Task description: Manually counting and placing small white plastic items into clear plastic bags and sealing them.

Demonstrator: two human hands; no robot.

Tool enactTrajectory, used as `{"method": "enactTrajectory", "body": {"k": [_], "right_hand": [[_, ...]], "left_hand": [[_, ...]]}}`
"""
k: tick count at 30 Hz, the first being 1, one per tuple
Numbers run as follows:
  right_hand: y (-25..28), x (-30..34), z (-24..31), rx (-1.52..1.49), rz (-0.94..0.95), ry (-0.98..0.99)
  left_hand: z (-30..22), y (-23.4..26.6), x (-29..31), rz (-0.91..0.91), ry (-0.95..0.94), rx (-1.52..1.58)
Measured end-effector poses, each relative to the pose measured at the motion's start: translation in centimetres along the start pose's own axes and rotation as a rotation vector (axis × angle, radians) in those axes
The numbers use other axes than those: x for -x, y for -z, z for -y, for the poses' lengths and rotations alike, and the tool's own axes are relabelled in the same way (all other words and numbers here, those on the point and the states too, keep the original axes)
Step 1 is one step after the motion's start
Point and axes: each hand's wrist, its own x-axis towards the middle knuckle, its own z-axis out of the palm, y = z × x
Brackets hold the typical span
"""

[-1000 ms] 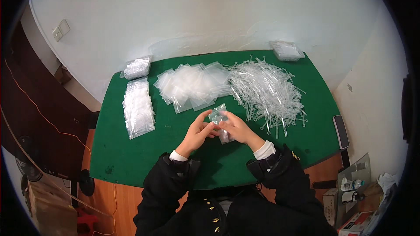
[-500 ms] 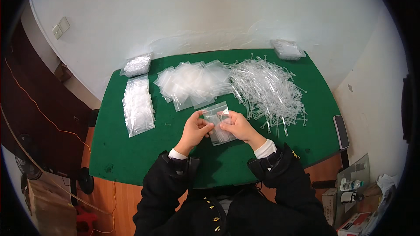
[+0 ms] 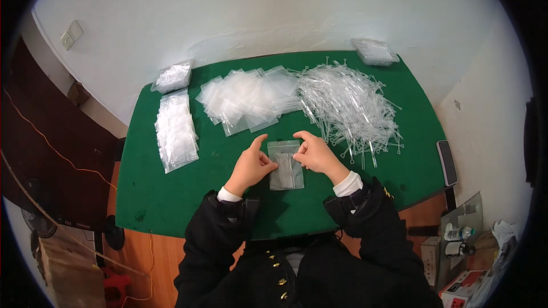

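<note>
A small clear zip bag [image 3: 286,178] lies flat on the green-topped table [image 3: 319,211], with several thin clear plastic sticks inside it. My left hand [image 3: 249,165] is at its left edge, thumb tip against the bag, index finger stretched away and the other fingers curled. At the opposite edge is my right hand [image 3: 317,157], index finger extended and thumb by the bag's upper right side. Neither hand grips the bag. Beyond my hands are a spread pile of flat clear bags [image 3: 245,100] and, to its right, a heap of loose clear sticks with small looped ends [image 3: 351,108].
Overlapping filled bags [image 3: 176,131] form a row at the left. Behind it sits a bulging clear pack [image 3: 173,76]; another pack [image 3: 375,52] is at the far right corner. A phone [image 3: 447,162] lies on the right edge. A wall borders the table's back.
My fingers have come off the bag's face and spread to its two sides. The bag, formerly held between both hands, now rests flat on the table.
</note>
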Motion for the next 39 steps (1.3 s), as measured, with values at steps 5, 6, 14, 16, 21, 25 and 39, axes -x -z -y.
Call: {"method": "enactTrajectory", "body": {"k": [5,6,14,16,21,25,39], "right_hand": [[-0.2,-0.1,-0.4,0.012,-0.016,0.016],[-0.2,-0.1,-0.3,0.011,-0.016,0.017],[-0.2,-0.1,-0.6,0.079,-0.057,0.099],[-0.4,-0.1,0.3,-0.027,-0.034,0.157],[-0.7,0.1,0.7,-0.143,-0.081,0.208],[-0.5,-0.2,0.4,-0.112,-0.145,0.090],[-1.0,0.0,1.3,0.035,-0.111,0.368]], "left_hand": [[0.2,0.2,0.1,0.040,-0.015,0.016],[0.3,0.2,0.1,0.039,-0.015,0.015],[0.6,0.0,-0.2,0.054,0.002,0.038],[1.1,-0.5,-0.6,-0.126,-0.098,0.162],[1.3,-0.5,-0.8,-0.229,-0.136,0.289],[0.8,-0.3,-0.7,-0.187,-0.096,0.260],[-0.6,-0.1,-0.2,-0.101,-0.302,-0.053]]}}
